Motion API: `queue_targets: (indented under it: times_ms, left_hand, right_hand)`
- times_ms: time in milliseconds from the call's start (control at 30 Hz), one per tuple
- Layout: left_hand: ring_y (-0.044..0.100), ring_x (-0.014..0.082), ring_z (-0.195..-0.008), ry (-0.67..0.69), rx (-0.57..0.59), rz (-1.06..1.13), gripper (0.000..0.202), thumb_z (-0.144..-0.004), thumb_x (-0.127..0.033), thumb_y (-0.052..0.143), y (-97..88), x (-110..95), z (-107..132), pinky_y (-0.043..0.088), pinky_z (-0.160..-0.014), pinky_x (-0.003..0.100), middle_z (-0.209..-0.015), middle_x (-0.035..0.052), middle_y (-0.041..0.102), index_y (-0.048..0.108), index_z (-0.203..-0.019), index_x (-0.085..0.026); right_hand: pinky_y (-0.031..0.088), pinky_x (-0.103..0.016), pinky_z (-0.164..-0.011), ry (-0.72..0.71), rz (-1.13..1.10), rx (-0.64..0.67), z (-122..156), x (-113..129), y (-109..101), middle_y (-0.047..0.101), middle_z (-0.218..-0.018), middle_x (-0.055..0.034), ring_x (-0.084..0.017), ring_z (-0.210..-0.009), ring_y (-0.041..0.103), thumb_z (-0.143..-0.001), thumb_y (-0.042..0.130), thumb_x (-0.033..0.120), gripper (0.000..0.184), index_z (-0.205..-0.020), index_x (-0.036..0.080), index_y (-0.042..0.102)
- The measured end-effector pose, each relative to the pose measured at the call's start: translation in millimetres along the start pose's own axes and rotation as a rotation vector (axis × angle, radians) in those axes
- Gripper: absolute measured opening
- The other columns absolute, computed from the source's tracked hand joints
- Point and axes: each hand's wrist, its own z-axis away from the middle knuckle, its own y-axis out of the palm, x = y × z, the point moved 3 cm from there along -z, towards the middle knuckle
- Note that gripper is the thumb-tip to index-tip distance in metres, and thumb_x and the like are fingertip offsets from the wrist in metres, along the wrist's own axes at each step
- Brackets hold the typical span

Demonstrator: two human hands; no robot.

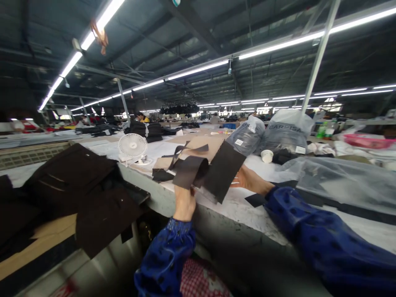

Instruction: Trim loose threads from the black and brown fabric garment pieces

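Note:
My left hand (185, 203) rises from a blue dotted sleeve and is shut on a curled dark brown fabric piece (190, 172), its fingers hidden behind the cloth. My right hand (251, 180) grips the edge of a wider dark brown fabric panel (223, 172) above the white table (235, 208). I cannot tell whether the two pieces are joined. Thin dark fabric strips (185, 148) lie on a tan paper pattern sheet (198, 149) just beyond them. A heap of dark brown cloth (69, 192) sits to the left of my left hand.
A white desk fan (133, 147) stands on the table. Grey plastic sacks (286, 132) and a white cup (266, 156) are at the right, beside a clear plastic sheet (340, 181). A co-worker (142, 117) stands far off among long tables.

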Motion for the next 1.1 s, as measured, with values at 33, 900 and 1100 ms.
queue_targets:
  times_ms: [33,900,1100]
  left_hand:
    - [0.061,0.0128,-0.063,-0.077,0.006,-0.011,0.009,-0.088,-0.023,0.051,0.8,16.9,4.3,0.052,-0.062,0.025,-0.075,0.0026,0.063,0.055,-0.083,-0.018]
    - [0.047,0.0264,-0.127,0.33,0.813,-0.932,0.03,-0.084,-0.025,0.059,61.5,39.3,19.2,0.036,-0.104,0.037,-0.134,0.0096,0.057,0.065,-0.113,-0.02]
    - [0.054,0.0233,-0.088,0.56,1.166,-1.201,0.01,-0.08,-0.029,0.069,45.0,68.7,71.9,0.042,-0.078,0.034,-0.083,0.0053,0.066,0.068,-0.078,-0.019]
  right_hand:
    - [0.055,-0.04,-0.083,0.037,-0.028,-0.043,-1.0,-4.8,0.5,0.069,-0.105,-0.0113,-0.023,-0.093,0.067,-0.094,0.024,0.064,0.058,-0.102,0.02,0.061]
    - [0.037,-0.041,-0.104,-0.115,1.076,-0.195,-8.9,-25.3,-49.9,0.056,-0.132,-0.0164,-0.029,-0.122,0.052,-0.092,0.05,0.047,0.05,-0.129,0.013,0.052]
    - [0.041,-0.035,-0.1,-0.138,1.068,-0.203,11.0,-13.8,-68.2,0.066,-0.116,-0.0098,-0.025,-0.111,0.059,-0.099,0.027,0.046,0.049,-0.113,0.017,0.063]
